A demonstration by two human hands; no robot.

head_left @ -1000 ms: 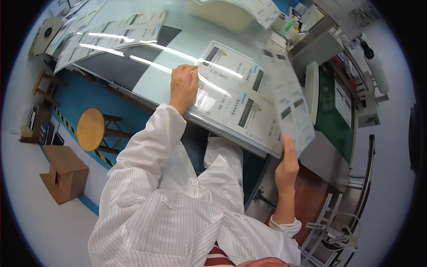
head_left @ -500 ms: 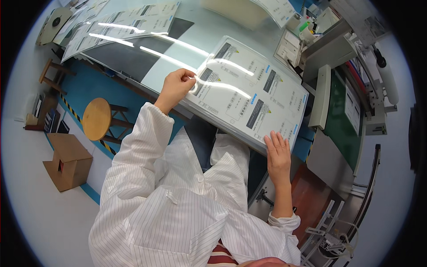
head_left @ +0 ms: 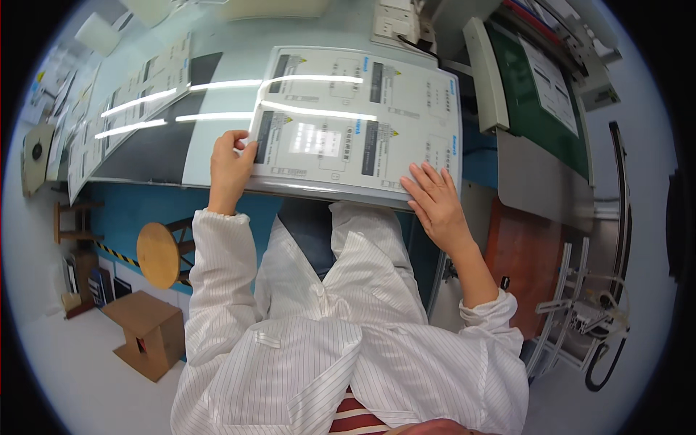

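Note:
A stack of glossy printed sheets [head_left: 326, 156], white with grey blocks and small yellow triangles, lies along the near edge of the pale table [head_left: 217, 72]. At its left edge, my left hand [head_left: 230, 168] pinches the top sheet's margin between thumb and forefinger. The exact contact is partly hidden by the fingers. My right hand [head_left: 436, 210] rests flat near the stack's front right corner, fingers a little spread, holding nothing. Bright lamp reflections cross the sheets.
More printed sheets [head_left: 145, 83] lie at left, partly over a dark mat [head_left: 170, 145]. On the right stands a machine with a green bed [head_left: 533, 98] and a printed sheet on it. A round wooden stool [head_left: 158, 254] and a cardboard box [head_left: 148, 333] stand on the floor at left.
The view has turned, so the stack now appears squarer in front of me. My right hand's fingers have spread and slant more to the left; my left hand stays at the left edge.

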